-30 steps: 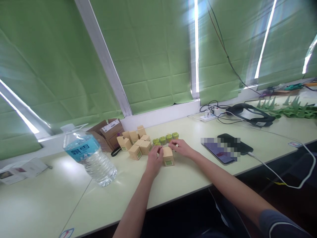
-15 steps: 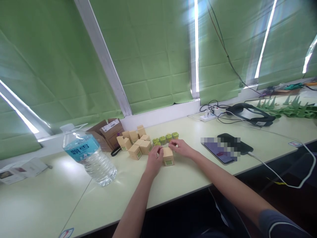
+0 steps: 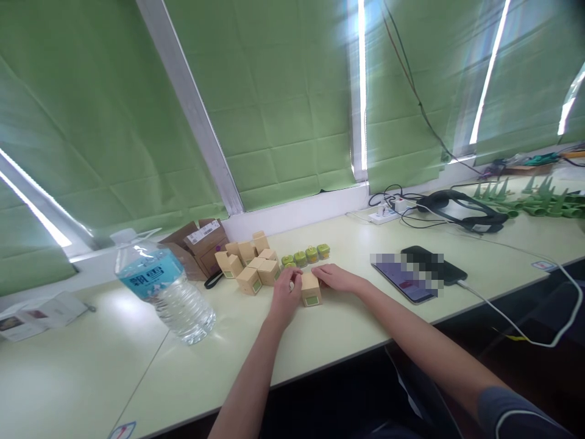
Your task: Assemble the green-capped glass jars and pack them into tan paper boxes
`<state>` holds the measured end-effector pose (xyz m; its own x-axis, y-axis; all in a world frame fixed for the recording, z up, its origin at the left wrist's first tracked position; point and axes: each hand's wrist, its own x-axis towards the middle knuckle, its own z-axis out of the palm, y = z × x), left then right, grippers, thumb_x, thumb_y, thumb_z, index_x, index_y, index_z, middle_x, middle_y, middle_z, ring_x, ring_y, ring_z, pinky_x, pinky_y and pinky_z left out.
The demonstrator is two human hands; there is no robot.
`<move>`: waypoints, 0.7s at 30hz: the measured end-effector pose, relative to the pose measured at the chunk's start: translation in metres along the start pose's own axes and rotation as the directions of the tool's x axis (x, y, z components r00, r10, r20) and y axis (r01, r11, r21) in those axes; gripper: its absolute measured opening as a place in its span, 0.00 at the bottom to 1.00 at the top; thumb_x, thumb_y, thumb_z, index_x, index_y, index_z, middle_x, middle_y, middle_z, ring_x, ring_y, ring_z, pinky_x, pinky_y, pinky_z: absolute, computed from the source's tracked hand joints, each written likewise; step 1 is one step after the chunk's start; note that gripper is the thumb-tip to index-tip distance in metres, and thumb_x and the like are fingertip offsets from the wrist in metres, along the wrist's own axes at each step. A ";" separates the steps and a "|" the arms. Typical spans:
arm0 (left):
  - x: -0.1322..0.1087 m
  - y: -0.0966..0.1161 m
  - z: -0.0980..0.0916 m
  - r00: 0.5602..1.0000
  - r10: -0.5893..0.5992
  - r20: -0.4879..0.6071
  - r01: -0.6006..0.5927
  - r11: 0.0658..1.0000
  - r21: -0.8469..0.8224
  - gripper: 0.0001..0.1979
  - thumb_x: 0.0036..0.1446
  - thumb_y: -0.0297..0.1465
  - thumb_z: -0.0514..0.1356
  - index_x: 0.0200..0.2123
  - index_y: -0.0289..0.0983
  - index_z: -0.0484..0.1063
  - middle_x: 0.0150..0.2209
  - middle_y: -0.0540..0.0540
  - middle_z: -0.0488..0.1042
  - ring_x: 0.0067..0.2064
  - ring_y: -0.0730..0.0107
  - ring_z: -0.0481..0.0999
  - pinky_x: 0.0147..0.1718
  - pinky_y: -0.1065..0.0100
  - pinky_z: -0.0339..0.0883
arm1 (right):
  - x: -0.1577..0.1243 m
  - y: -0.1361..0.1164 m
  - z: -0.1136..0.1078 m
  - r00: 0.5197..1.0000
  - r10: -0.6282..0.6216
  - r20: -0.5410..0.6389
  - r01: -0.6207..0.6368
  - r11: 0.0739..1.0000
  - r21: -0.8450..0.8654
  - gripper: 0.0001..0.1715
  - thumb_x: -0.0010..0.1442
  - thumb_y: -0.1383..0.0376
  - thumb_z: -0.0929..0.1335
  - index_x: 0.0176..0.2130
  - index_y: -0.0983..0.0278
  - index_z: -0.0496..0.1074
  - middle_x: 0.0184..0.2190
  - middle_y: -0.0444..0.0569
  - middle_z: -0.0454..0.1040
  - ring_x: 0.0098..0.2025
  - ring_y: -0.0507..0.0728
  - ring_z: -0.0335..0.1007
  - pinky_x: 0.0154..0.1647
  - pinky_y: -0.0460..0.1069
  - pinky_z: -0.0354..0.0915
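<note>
While the small box [image 3: 311,292] is standing near the front edge of the counter [image 3: 347,329], the two hands are flanking it. The left hand [image 3: 286,297] is curling its fingers at the box's left side, and the right hand [image 3: 337,278] is resting its fingertips by the top right edge; whether either is pinching the cardboard, I cannot tell. Toward the counter's back edge, green-lidded jars [image 3: 300,258] are sitting just behind the hands. More small boxes [image 3: 269,272] are clustering to the left, with a water bottle [image 3: 180,299] standing beyond them, nearer the front edge.
</note>
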<state>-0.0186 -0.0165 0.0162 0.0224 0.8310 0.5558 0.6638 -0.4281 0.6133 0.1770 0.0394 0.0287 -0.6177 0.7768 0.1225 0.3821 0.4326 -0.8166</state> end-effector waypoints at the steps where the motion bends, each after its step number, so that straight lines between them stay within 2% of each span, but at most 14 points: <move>1: 0.000 0.000 0.000 1.000 -0.003 0.002 0.003 1.000 -0.003 0.09 0.65 0.31 0.52 0.38 0.39 0.72 0.39 0.45 0.76 0.39 0.66 0.73 0.41 0.64 0.67 | 0.000 0.000 0.000 1.000 0.007 0.001 -0.007 1.000 0.005 0.28 0.72 0.51 0.55 0.29 0.63 0.66 0.28 0.48 0.73 0.31 0.56 0.67 0.37 0.51 0.62; 12: -0.001 0.001 0.000 0.999 -0.032 0.025 0.032 0.999 -0.008 0.09 0.66 0.32 0.51 0.37 0.39 0.70 0.37 0.46 0.74 0.38 0.66 0.72 0.40 0.64 0.65 | 0.002 0.003 0.000 1.000 0.025 0.011 -0.025 1.000 0.004 0.29 0.72 0.50 0.55 0.30 0.63 0.68 0.29 0.49 0.74 0.32 0.57 0.69 0.39 0.52 0.63; 21: -0.001 0.000 0.000 0.995 -0.071 0.074 0.074 0.996 -0.046 0.08 0.65 0.32 0.51 0.35 0.40 0.69 0.35 0.48 0.73 0.38 0.66 0.71 0.40 0.64 0.64 | 0.003 0.007 0.000 1.000 0.011 0.015 -0.011 1.000 0.011 0.28 0.72 0.50 0.55 0.29 0.63 0.67 0.28 0.48 0.73 0.30 0.56 0.67 0.37 0.51 0.62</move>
<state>-0.0187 -0.0174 0.0158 0.0308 0.8834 0.4677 0.6289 -0.3808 0.6778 0.1774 0.0449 0.0232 -0.6238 0.7745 0.1052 0.3815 0.4192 -0.8239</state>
